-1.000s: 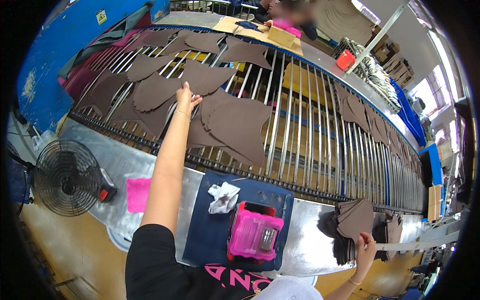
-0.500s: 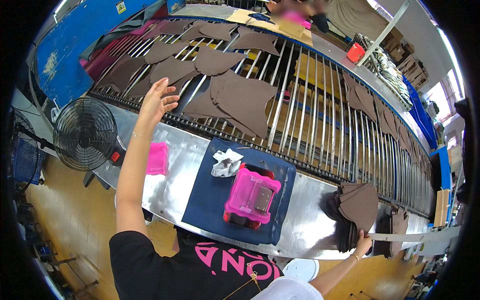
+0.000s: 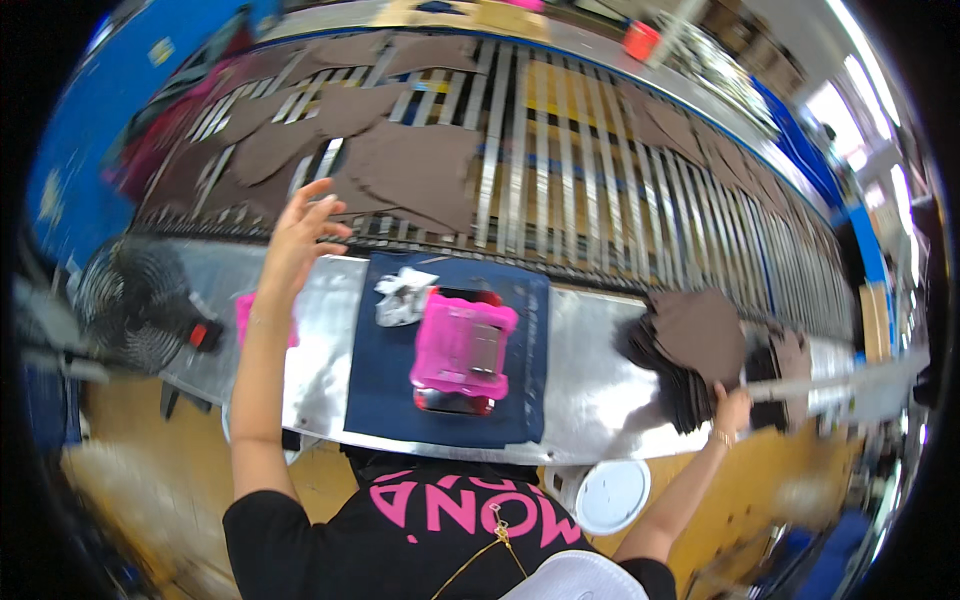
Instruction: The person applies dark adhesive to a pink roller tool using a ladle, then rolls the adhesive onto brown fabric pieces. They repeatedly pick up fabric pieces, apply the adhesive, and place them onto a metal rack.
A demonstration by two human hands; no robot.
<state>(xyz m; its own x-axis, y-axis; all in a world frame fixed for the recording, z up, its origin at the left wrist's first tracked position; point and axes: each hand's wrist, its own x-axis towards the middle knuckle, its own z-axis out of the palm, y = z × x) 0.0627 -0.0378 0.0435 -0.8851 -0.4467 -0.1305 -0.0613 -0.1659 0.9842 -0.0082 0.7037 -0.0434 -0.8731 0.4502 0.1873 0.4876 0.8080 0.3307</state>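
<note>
Brown cut pieces [image 3: 420, 175] spread flat over the near left part of the roller conveyor [image 3: 600, 150], several overlapping, more [image 3: 680, 125] scattered far right along the rollers. Judged part-way through: many pieces laid out, yet a thick stack of brown pieces [image 3: 690, 350] waiting on the surface [image 3: 590, 390] at the right, so plenty left to go.

Left of the two hands [image 3: 300, 235] raised open above the near edge of the conveyor, fingers spread, empty, just short of the nearest piece. Right one [image 3: 732, 408] resting against the lower edge of the stack, fingers curled at it; whether gripping a piece or merely touching, cannot tell.

Surface: a long strip of shiny sheet metal running along the conveyor. Dark blue mat [image 3: 450, 360] in the middle, carrying a pink plastic box [image 3: 462, 345] and a small crumpled white wrapper [image 3: 402, 295]. Pink pad [image 3: 245, 315] further left, partly behind the forearm. Black fan [image 3: 135, 305] beside the left end. White round lid [image 3: 612, 495] below the edge, near the floor.

Room: workshop, blue panel [image 3: 90, 150] at far left, bright windows [image 3: 830, 105] at far right, yellowish floor [image 3: 150, 470], orange container [image 3: 642, 40] beyond the conveyor.
</note>
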